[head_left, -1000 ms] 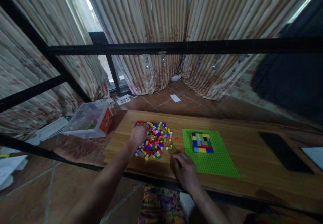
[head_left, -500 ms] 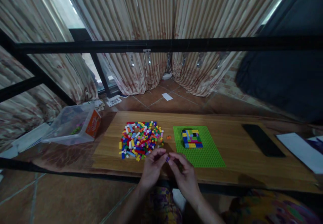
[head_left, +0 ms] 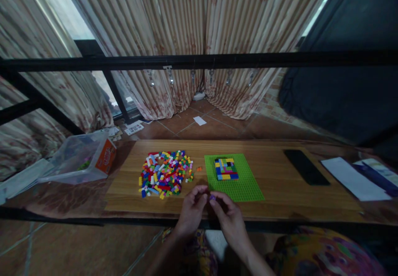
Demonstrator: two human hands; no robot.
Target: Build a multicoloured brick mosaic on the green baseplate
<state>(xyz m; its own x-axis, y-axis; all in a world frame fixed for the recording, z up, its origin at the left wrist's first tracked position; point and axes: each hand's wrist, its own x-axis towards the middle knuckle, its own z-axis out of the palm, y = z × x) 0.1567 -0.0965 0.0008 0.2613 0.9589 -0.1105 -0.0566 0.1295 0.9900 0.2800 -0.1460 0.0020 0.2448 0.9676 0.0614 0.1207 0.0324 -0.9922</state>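
A small purple toy brick (head_left: 212, 197) is pinched between the thumb and forefinger of my right hand (head_left: 229, 216). My left hand (head_left: 191, 211) is beside it, its thumb and fingers closed together close to the brick. Whether those left fingertips hold a piece of their own is too small to tell. Beyond the right hand lies a green baseplate (head_left: 248, 186), bearing a low block of multicoloured bricks (head_left: 226, 176). A spread-out pile of loose coloured bricks (head_left: 166, 172) lies to the left of the plate.
Small orange pieces (head_left: 199, 169) lie between pile and plate on the wooden table (head_left: 124, 189). A black flat slab (head_left: 306, 167) and white paper (head_left: 351, 180) are at right. A clear plastic box (head_left: 71, 159) stands left. A dark metal bar (head_left: 186, 62) crosses behind.
The view has turned slightly right, so the table things appear further left. My fingertips have drawn a little apart, and the purple brick stays at the right hand's fingertips.
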